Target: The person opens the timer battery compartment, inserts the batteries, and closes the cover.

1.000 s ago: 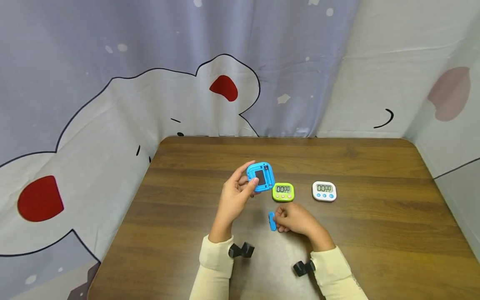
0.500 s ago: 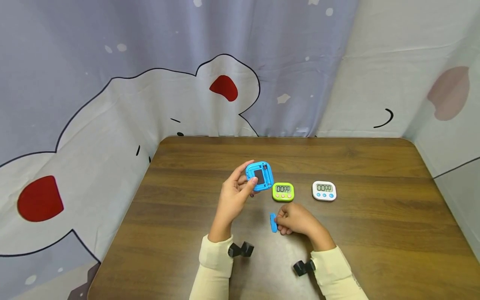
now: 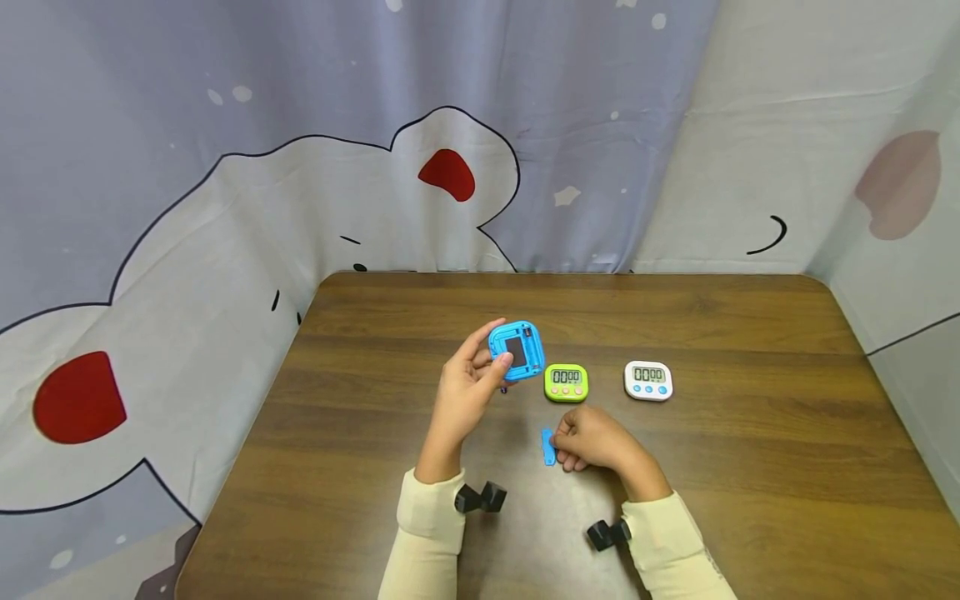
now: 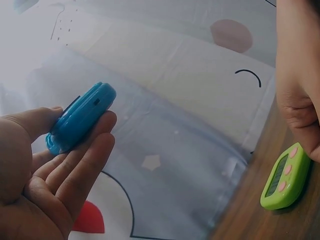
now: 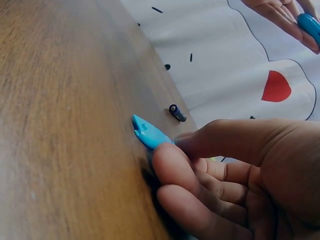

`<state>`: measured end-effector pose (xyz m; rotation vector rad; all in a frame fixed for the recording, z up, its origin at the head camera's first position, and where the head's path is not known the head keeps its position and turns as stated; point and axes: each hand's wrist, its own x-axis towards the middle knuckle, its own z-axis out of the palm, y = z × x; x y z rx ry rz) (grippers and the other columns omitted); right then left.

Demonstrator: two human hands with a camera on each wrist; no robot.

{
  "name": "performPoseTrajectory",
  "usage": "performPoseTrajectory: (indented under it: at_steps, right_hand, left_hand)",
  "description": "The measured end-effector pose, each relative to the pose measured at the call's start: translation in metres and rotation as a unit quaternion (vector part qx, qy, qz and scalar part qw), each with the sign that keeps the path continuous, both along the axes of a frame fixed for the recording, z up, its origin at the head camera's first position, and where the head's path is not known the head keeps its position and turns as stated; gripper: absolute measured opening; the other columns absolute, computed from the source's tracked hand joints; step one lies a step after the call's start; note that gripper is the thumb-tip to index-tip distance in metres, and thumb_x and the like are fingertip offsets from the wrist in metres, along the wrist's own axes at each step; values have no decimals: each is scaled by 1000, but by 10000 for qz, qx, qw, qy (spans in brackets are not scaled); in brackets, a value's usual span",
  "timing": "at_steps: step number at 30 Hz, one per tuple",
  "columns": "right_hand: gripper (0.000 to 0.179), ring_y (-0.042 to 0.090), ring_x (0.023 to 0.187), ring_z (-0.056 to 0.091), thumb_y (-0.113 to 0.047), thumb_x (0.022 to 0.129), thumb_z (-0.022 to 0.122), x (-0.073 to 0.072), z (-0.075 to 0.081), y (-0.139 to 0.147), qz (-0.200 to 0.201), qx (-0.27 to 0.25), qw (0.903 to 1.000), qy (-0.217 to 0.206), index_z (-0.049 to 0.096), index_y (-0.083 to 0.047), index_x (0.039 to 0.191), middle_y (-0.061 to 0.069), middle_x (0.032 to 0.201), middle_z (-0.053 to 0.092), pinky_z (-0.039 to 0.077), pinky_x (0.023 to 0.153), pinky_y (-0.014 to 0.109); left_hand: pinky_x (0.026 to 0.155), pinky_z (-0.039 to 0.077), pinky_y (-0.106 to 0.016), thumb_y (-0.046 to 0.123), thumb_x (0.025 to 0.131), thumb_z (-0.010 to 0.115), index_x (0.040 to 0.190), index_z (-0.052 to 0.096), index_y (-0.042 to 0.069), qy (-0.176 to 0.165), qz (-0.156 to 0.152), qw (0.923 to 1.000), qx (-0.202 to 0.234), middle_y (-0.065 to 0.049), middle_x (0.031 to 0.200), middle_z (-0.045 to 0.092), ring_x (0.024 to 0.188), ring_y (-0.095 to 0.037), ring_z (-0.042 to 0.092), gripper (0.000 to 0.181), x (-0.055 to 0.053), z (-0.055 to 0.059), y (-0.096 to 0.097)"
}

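Note:
My left hand (image 3: 468, 383) grips a blue timer (image 3: 534, 348) above the table, thumb on its back. The long battery slot on that back is uncovered. From the left wrist view, the timer (image 4: 85, 120) is seen edge-on between thumb and fingers. Lower and to the right, my right hand (image 3: 592, 437) pinches a slim blue battery cover (image 3: 548, 447) between thumb and forefinger. One end of the cover (image 5: 150, 134) sticks out past the fingertips, close over the wood. A small dark battery (image 5: 177, 113) lies on the table beyond it, mostly hidden by the left hand in the head view.
On the wooden table (image 3: 750, 467), a green timer (image 3: 566, 382) lies just beyond the right hand. A white timer (image 3: 648, 381) lies further right. Behind the table's far edge hangs a printed curtain (image 3: 570, 142). A black camera mount (image 3: 480, 497) sits at the left wrist.
The left hand and blue timer have shifted slightly left and up. The right hand has drawn the cover slightly down and right, still pinched.

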<state>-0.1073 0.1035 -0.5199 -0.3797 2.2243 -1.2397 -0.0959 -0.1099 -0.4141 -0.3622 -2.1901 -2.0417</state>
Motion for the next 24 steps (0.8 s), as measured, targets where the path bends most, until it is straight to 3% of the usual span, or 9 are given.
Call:
performPoseTrajectory:
  at_steps: [7, 15, 20, 24]
  right_hand:
    - [17, 18, 56, 65, -10, 94, 63, -2, 1, 0, 79, -199, 9997, 137, 63, 0, 79, 6, 65, 66, 56, 52, 33]
    - [9, 13, 70, 65, -12, 93, 65, -16, 9, -10, 290, -414, 9884, 1433, 66, -4, 94, 1, 79, 68, 56, 63, 28]
    - [32, 17, 97, 66, -21, 91, 70, -26, 18, -23, 361, -158, 9708, 2365, 65, -5, 119, 5, 107, 69, 55, 85, 36]
    - [50, 25, 116, 59, -24, 90, 71, -33, 22, -35, 419, 287, 9596, 2768, 55, -12, 136, 9, 126, 62, 49, 96, 44]
  left_hand:
    - [58, 54, -24, 7, 97, 61, 141, 47, 0, -6, 66, 9999, 106, -23, 98, 69, 75, -44, 65, 47, 1, 3, -1]
    - [60, 55, -26, 9, 97, 60, 142, 46, 0, -2, -17, 9999, 101, -23, 100, 69, 76, -33, 68, 47, 1, 4, -4]
    - [61, 56, -26, 9, 97, 60, 142, 46, 1, 36, -7, 10000, 54, -22, 101, 69, 75, -23, 68, 47, 2, 3, -6]
    - [56, 49, -22, 10, 97, 60, 143, 47, 5, 100, 10, 9999, -8, -20, 98, 69, 65, -17, 61, 48, 2, 3, -7]
